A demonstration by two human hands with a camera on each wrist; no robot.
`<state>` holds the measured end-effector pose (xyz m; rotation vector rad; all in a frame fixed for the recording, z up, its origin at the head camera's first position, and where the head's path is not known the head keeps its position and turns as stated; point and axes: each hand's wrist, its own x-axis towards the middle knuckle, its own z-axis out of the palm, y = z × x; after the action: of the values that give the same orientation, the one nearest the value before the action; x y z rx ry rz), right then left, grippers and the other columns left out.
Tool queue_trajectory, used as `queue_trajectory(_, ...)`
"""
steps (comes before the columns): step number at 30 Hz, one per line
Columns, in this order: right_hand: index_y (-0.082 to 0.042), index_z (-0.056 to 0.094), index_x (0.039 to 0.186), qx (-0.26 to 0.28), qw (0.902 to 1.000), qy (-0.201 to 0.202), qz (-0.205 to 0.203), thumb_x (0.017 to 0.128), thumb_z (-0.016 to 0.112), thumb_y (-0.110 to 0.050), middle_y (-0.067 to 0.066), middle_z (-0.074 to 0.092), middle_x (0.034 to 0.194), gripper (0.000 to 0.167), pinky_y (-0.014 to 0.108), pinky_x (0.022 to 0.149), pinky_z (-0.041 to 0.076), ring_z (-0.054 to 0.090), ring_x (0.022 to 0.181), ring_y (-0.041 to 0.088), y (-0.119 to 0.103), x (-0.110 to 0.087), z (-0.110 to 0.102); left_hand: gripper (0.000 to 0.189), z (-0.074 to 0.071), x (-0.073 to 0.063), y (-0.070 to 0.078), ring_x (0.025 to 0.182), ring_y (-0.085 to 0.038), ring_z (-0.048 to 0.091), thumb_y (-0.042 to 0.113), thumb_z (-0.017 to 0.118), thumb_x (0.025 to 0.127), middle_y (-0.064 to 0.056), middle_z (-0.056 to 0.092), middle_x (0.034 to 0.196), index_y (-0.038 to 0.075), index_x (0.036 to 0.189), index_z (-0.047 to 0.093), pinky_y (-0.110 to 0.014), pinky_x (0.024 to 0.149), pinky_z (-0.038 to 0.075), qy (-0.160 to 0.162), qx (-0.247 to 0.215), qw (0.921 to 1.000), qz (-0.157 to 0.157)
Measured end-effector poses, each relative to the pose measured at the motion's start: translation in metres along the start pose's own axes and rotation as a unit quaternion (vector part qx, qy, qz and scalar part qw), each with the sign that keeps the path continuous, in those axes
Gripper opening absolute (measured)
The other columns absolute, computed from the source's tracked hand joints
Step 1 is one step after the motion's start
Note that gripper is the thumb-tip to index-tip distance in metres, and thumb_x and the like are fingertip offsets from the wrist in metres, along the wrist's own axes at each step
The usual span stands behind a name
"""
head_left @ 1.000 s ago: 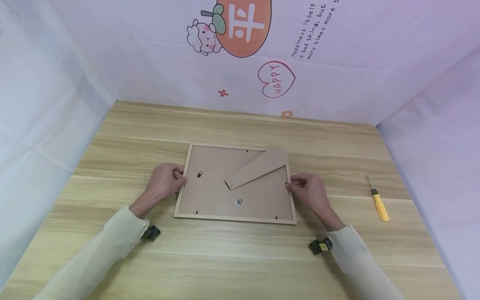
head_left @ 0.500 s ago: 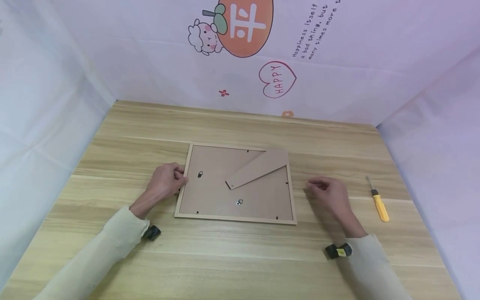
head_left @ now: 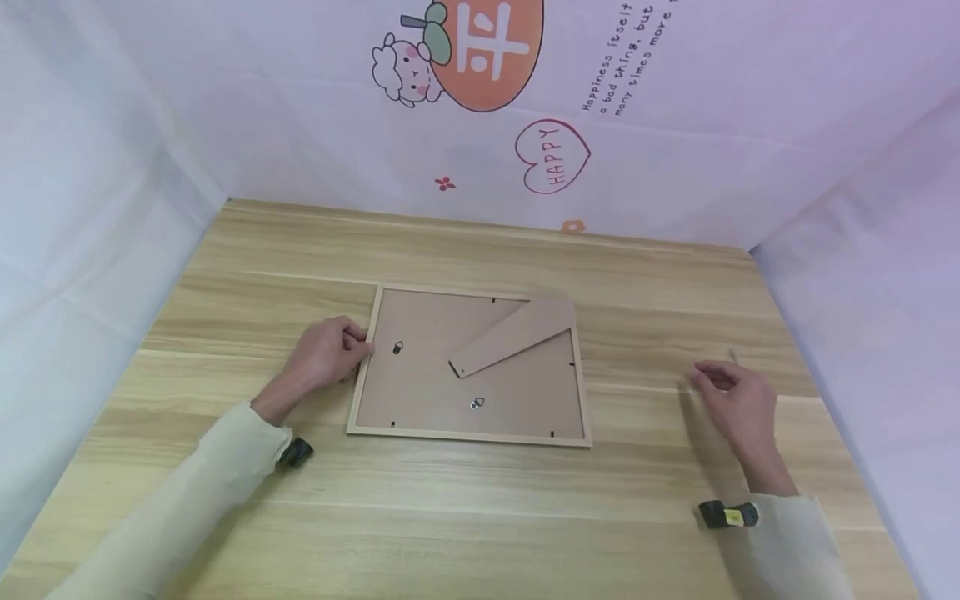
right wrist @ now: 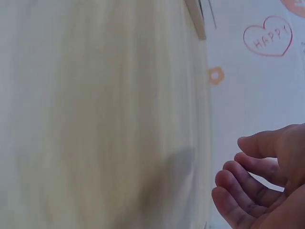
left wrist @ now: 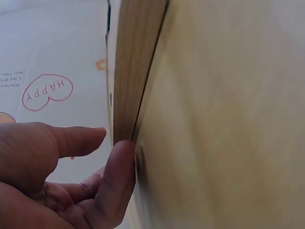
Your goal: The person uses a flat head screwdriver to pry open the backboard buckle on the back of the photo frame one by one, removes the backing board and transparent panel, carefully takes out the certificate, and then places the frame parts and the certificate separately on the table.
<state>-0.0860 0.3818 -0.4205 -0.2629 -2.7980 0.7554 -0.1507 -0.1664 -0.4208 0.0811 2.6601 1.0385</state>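
Observation:
A wooden picture frame (head_left: 471, 436) lies back side up on the table. Its brown backboard (head_left: 427, 383) carries a slanted easel stand (head_left: 517, 333), two small hanging hooks and several dark tabs at the rim. My left hand (head_left: 324, 350) holds the frame's left edge with thumb and finger; in the left wrist view a fingertip meets the wooden side (left wrist: 138, 52). Well to the right, my right hand (head_left: 738, 404) hovers with loosely bent fingers and nothing in them. It covers nearly all of a screwdriver (head_left: 735, 357), whose thin shaft tip shows beyond the hand.
Light wood-grain table (head_left: 480, 525) spreads beneath everything. White printed cloth (head_left: 315, 125) rises behind the far edge, and plain cloth hangs along both sides. Each wrist wears a small black camera, such as the one (head_left: 727, 514) on the right.
My right hand has let go of the frame's right edge and travelled right, over the yellow-handled screwdriver. My left hand stays at the left edge, and the frame has not moved.

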Motion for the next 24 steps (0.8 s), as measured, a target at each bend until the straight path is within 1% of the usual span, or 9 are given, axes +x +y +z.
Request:
queue_trajectory(3, 0.003, 0.069, 0.112, -0.002, 0.9998, 0.015, 0.012, 0.093, 0.068, -0.019, 0.027, 0.071, 0.103, 0.028, 0.002, 0.058, 0.038, 0.038, 0.067, -0.03, 0.01, -0.004, -0.005, 0.028, -0.006, 0.01, 0.003, 0.081, -0.022, 0.067, 0.02, 0.064, 0.093, -0.015, 0.071, 0.1, 0.0, 0.111, 0.064, -0.033, 0.072, 0.055, 0.017, 0.037, 0.999, 0.018)
queue_trajectory(7, 0.002, 0.067, 0.118, -0.018, 0.9977, 0.037, 0.053, 0.094, 0.066, -0.022, 0.026, 0.07, 0.107, 0.034, 0.003, 0.06, 0.037, 0.036, 0.065, -0.031, 0.02, -0.007, -0.012, 0.03, -0.013, 0.026, 0.011, 0.095, -0.03, 0.066, 0.023, 0.063, 0.092, -0.017, 0.07, 0.105, 0.0, 0.112, 0.063, -0.042, 0.086, 0.053, 0.03, 0.063, 0.9967, 0.041)
queue_trajectory(9, 0.0, 0.066, 0.12, -0.032, 0.9958, 0.041, 0.076, 0.094, 0.065, -0.023, 0.024, 0.07, 0.11, 0.035, 0.009, 0.065, 0.038, 0.048, 0.068, -0.021, 0.024, -0.008, -0.015, 0.031, -0.016, 0.035, 0.016, 0.1, -0.032, 0.064, 0.022, 0.063, 0.092, -0.018, 0.068, 0.109, -0.001, 0.113, 0.063, -0.045, 0.09, 0.052, 0.033, 0.072, 0.9955, 0.051)
queue_trajectory(11, 0.0, 0.065, 0.122, -0.038, 0.9939, 0.04, 0.096, 0.094, 0.064, -0.024, 0.024, 0.068, 0.116, 0.037, 0.019, 0.073, 0.042, 0.065, 0.078, 0.001, 0.027, -0.01, -0.017, 0.032, -0.018, 0.046, 0.02, 0.104, -0.034, 0.061, 0.021, 0.063, 0.093, -0.021, 0.065, 0.113, -0.002, 0.116, 0.062, -0.047, 0.092, 0.05, 0.037, 0.088, 0.9931, 0.069)
queue_trajectory(12, -0.001, 0.065, 0.123, -0.041, 0.9928, 0.043, 0.104, 0.094, 0.064, -0.025, 0.023, 0.068, 0.117, 0.037, 0.021, 0.074, 0.042, 0.069, 0.086, 0.014, 0.028, -0.01, -0.017, 0.033, -0.019, 0.051, 0.022, 0.106, -0.035, 0.06, 0.02, 0.063, 0.093, -0.022, 0.064, 0.115, -0.003, 0.117, 0.062, -0.049, 0.094, 0.049, 0.037, 0.096, 0.9915, 0.08)
queue_trajectory(14, -0.002, 0.064, 0.124, -0.042, 0.9913, 0.046, 0.116, 0.094, 0.064, -0.025, 0.022, 0.066, 0.123, 0.038, 0.024, 0.077, 0.043, 0.065, 0.105, 0.036, 0.03, -0.01, -0.016, 0.036, -0.02, 0.061, 0.024, 0.11, -0.037, 0.057, 0.017, 0.064, 0.092, -0.024, 0.062, 0.118, -0.004, 0.121, 0.061, -0.051, 0.097, 0.046, 0.038, 0.112, 0.9878, 0.101)
queue_trajectory(18, -0.003, 0.062, 0.129, -0.04, 0.9881, 0.048, 0.14, 0.094, 0.065, -0.026, 0.021, 0.062, 0.131, 0.042, 0.028, 0.083, 0.047, 0.06, 0.117, 0.041, 0.034, -0.01, -0.018, 0.042, -0.019, 0.078, 0.029, 0.122, -0.04, 0.051, 0.017, 0.066, 0.092, -0.025, 0.058, 0.128, -0.004, 0.128, 0.059, -0.052, 0.106, 0.04, 0.029, 0.138, 0.9798, 0.142)
queue_trajectory(21, -0.001, 0.056, 0.135, -0.038, 0.986, 0.027, 0.16, 0.094, 0.064, -0.027, 0.026, 0.056, 0.135, 0.05, 0.048, 0.096, 0.045, 0.056, 0.12, 0.045, 0.039, -0.011, -0.02, 0.045, -0.016, 0.087, 0.035, 0.127, -0.039, 0.05, 0.018, 0.064, 0.094, -0.022, 0.056, 0.134, -0.002, 0.133, 0.055, -0.051, 0.109, 0.039, 0.004, 0.145, 0.9743, 0.172)
queue_trajectory(24, 0.002, 0.051, 0.138, -0.043, 0.9827, -0.017, 0.179, 0.094, 0.064, -0.032, 0.033, 0.052, 0.135, 0.057, 0.06, 0.097, 0.041, 0.053, 0.12, 0.05, 0.045, -0.011, -0.021, 0.042, -0.01, 0.094, 0.042, 0.124, -0.036, 0.055, 0.017, 0.061, 0.096, -0.02, 0.058, 0.134, -0.001, 0.133, 0.055, -0.049, 0.107, 0.043, -0.028, 0.148, 0.9701, 0.191)
